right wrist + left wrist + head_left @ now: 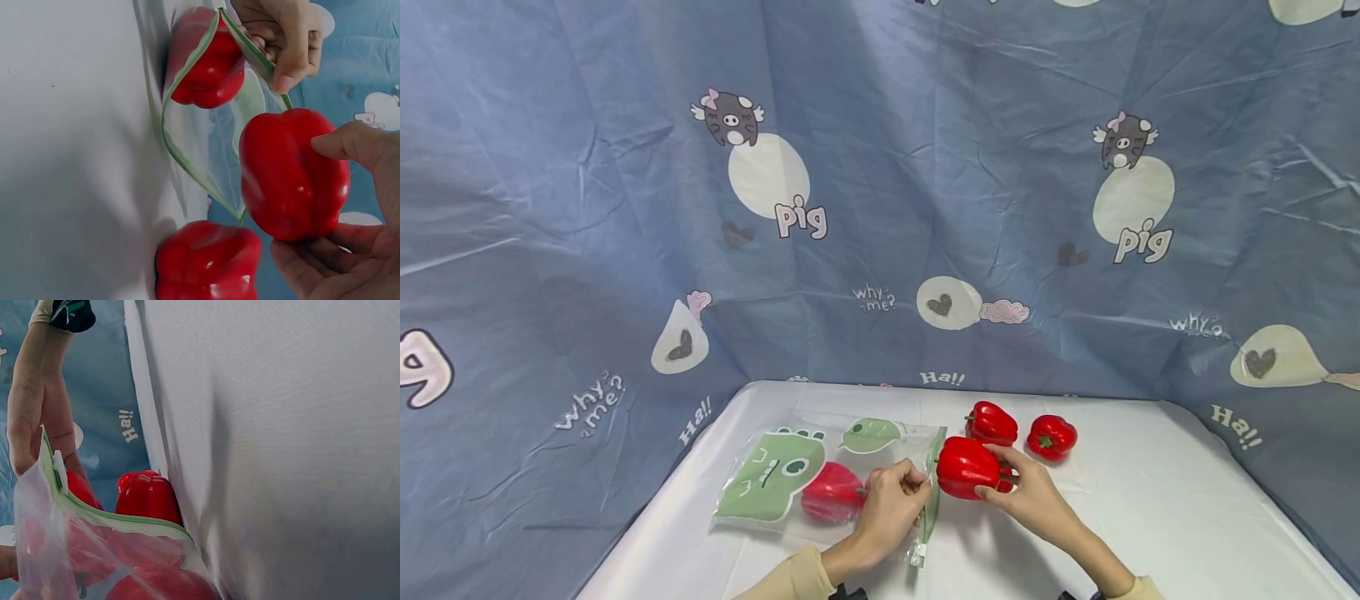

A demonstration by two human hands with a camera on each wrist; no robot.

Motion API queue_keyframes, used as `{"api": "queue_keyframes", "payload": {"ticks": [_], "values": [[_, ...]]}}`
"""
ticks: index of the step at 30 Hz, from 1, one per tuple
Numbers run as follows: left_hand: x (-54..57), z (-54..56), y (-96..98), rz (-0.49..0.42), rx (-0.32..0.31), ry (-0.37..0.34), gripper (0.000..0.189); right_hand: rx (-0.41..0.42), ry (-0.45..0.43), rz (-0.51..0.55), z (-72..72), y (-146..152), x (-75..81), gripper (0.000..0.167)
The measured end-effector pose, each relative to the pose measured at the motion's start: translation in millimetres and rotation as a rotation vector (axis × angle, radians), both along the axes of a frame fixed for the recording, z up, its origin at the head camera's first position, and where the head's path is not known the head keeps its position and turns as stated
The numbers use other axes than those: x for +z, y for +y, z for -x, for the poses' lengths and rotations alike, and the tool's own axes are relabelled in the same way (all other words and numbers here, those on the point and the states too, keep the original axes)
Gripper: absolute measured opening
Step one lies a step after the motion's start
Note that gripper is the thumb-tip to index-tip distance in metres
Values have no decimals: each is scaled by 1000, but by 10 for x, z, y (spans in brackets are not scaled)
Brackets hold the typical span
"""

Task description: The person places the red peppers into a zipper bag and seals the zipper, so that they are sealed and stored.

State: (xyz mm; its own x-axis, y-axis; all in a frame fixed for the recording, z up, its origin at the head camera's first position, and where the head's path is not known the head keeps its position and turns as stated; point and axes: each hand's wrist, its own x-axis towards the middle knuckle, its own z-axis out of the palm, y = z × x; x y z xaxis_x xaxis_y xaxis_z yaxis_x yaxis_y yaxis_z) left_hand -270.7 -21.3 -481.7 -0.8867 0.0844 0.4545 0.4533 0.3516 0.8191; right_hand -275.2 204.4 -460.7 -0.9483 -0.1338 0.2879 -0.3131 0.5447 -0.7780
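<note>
Now, red bell pepper [961, 468] at three o'clock from zip bag [775, 467].
Left hand [889, 502] pinches the bag's green edge; right hand [1026, 498] grips the pepper.

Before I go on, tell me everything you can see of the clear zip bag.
The zip bag looks like clear, wrinkled plastic, printed with a green one-eyed monster and a green oval shape. It lies on the white table cover, its mouth toward the person's right. That mouth is open, with a green rim and a whitish slider at its near end. The left hand pinches the rim. At least one red bell pepper is inside.
</note>
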Motion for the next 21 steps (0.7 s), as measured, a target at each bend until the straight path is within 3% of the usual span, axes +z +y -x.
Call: {"api": "queue_keyframes", "payload": {"ticks": [6, 21], "values": [[4, -4, 0, 35, 33, 18, 13, 32, -43, -10, -29, -39, -33, 62], [16, -7, -7, 22, 17, 18, 10, 96, -67, -35, -37, -53, -78, 65]]}}
